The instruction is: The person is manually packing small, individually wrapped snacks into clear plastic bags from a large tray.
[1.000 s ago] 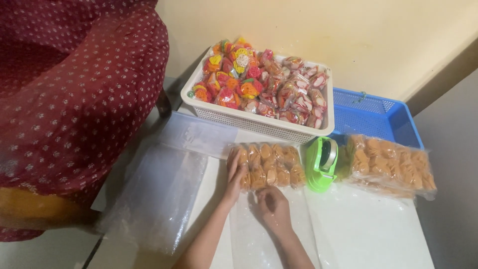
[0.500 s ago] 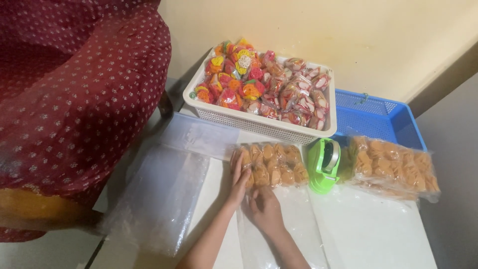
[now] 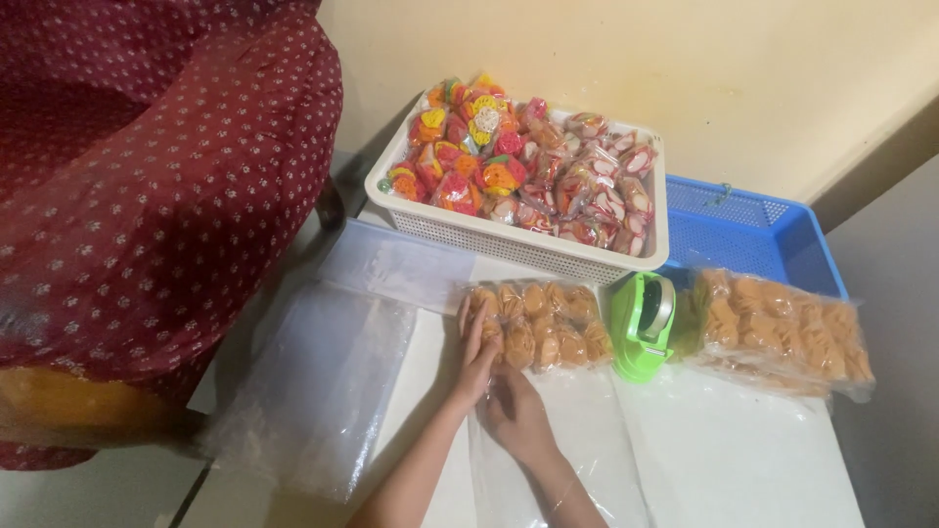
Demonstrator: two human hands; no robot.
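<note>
Our left hand (image 3: 476,354) lies flat, fingers (image 3: 472,328) straight, against the bag of orange crackers (image 3: 536,325). Our right hand (image 3: 514,411) presses its clear plastic, fingers curled, gripping nothing; a green tape dispenser (image 3: 643,325) sits just beyond the bag.

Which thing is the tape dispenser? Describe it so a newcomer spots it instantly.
Start at the white basket of colourful snack packs against the wall. Just below its right front corner, on the white table, sits the tape dispenser, between two clear bags of orange crackers. It is the only bright green, hard plastic thing there.
</note>
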